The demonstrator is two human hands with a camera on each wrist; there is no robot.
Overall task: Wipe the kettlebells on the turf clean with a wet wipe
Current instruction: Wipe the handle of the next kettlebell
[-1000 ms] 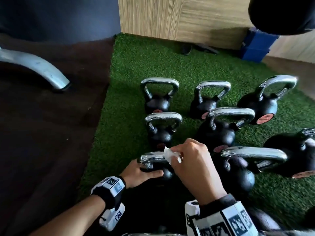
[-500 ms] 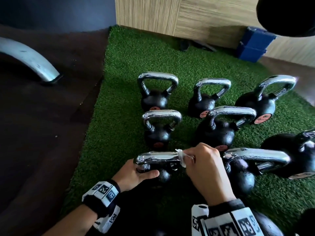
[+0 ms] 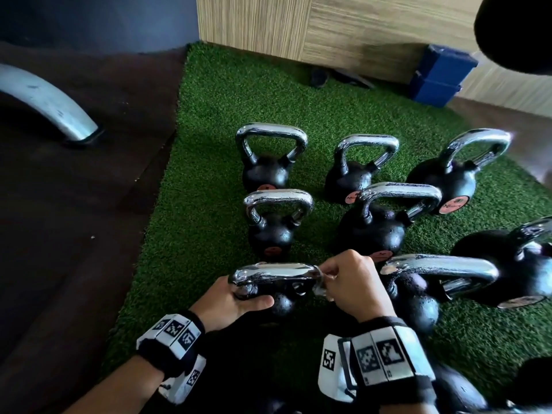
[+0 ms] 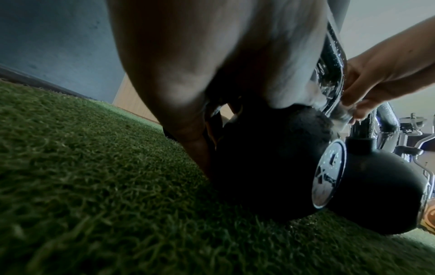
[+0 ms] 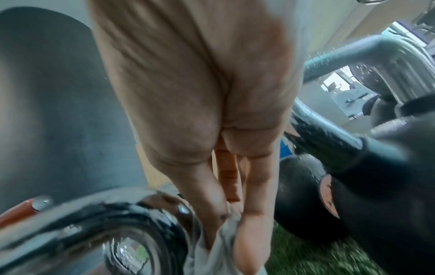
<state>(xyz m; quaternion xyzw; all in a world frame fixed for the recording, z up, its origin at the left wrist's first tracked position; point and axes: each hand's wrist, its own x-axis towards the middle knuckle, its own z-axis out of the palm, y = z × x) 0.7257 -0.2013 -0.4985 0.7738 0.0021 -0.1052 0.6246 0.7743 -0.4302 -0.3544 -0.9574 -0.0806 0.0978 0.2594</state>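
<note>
Several black kettlebells with chrome handles stand on green turf. The nearest small kettlebell has its handle in front of me. My left hand grips the left end of that handle, thumb lying across the front. My right hand pinches a white wet wipe wrapped round the handle's right bend. In the right wrist view the wipe hangs between my fingers against the chrome handle. In the left wrist view the black ball sits under my palm.
A bigger kettlebell stands close on the right of my right hand, with more behind and further right. Dark floor borders the turf on the left, with a curved metal machine leg. Blue blocks sit by the wooden wall.
My right hand slid the wipe from the middle of the handle out to its right bend and down. The left hand kept its grip on the left end.
</note>
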